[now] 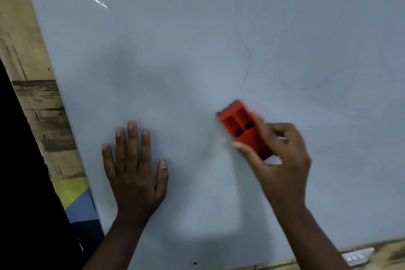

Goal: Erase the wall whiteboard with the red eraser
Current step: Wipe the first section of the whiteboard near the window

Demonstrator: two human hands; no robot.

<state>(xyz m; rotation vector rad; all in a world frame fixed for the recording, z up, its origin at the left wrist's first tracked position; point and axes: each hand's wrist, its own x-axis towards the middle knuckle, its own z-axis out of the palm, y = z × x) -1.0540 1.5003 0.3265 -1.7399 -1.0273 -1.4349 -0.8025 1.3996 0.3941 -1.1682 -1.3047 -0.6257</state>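
My right hand clasps the red eraser against the wall whiteboard, just right of frame centre; my left hand lies flat, fingers spread, holding nothing. Most of the board looks clean — only faint blue marker traces remain, above and to the upper right of the eraser. I judge the task nearly finished.

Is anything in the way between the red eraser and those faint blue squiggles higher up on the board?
Nothing visible is. The right hand holds the red eraser on the whiteboard, and the faint blue marks sit above it with only bare board between. The left hand lies flat, off to the side.
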